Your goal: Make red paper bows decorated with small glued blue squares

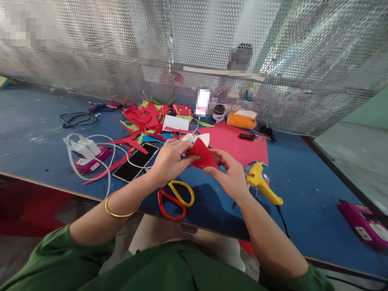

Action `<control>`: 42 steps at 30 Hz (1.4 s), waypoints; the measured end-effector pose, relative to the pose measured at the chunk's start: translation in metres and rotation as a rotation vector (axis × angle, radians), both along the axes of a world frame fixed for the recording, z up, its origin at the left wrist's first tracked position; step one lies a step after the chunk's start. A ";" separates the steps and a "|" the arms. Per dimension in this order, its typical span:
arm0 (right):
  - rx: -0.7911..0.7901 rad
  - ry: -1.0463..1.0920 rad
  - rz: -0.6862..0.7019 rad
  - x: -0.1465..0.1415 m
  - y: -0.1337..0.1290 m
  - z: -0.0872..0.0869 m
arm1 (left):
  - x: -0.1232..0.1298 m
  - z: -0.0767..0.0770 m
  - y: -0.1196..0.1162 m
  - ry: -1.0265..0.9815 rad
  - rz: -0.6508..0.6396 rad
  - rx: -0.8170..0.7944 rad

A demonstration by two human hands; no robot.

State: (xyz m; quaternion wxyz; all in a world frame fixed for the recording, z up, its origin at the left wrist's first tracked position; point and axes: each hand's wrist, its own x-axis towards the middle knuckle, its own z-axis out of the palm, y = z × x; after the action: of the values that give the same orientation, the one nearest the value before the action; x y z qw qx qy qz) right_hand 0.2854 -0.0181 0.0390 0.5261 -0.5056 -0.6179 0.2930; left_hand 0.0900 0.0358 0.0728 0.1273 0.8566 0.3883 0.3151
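A small folded piece of red paper (202, 155) is held above the blue table, between both hands. My left hand (171, 160) pinches its left side with thumb and fingers. On its right edge, my right hand (228, 173) grips with thumb and curled fingers. Scissors with one red and one yellow handle (181, 194) lie below the hands, near the table's front edge. A yellow glue gun (261, 182) rests just right of my right hand. Behind the hands are a white paper piece (203, 138) and a large red sheet (242, 147).
Red and green scraps (147, 117) pile up behind. A dark phone (136, 163), white cables and a purple power strip (92, 160) lie left. An orange packet (241, 120) sits at the back; another purple strip (363, 224) is far right. A person is visible beyond the mesh.
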 end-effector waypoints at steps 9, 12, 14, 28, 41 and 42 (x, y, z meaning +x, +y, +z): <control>-0.197 0.269 0.030 -0.002 0.002 -0.007 | 0.009 -0.011 0.010 -0.441 -0.094 -0.612; -0.113 0.157 -0.088 0.005 0.003 -0.004 | 0.009 -0.012 0.011 -0.530 -0.064 -0.754; 0.081 -0.006 -0.235 0.012 0.003 -0.001 | 0.007 -0.012 0.012 -0.593 -0.054 -0.854; 0.657 -1.228 -0.031 0.014 -0.026 -0.014 | -0.017 -0.029 -0.009 -0.057 0.162 -0.245; 0.288 -1.170 -0.108 0.003 -0.053 -0.060 | -0.044 -0.075 -0.093 0.195 -0.239 -0.061; 0.279 -1.135 -0.110 0.004 -0.055 -0.062 | -0.046 -0.070 -0.090 0.186 -0.256 -0.074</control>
State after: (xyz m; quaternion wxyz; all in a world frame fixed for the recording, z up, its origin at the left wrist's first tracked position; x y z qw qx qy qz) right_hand 0.2891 -0.0726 -0.0227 0.1888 -0.5406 -0.8085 -0.1356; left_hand 0.0439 -0.0541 0.0026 0.1612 0.9193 0.2972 0.2013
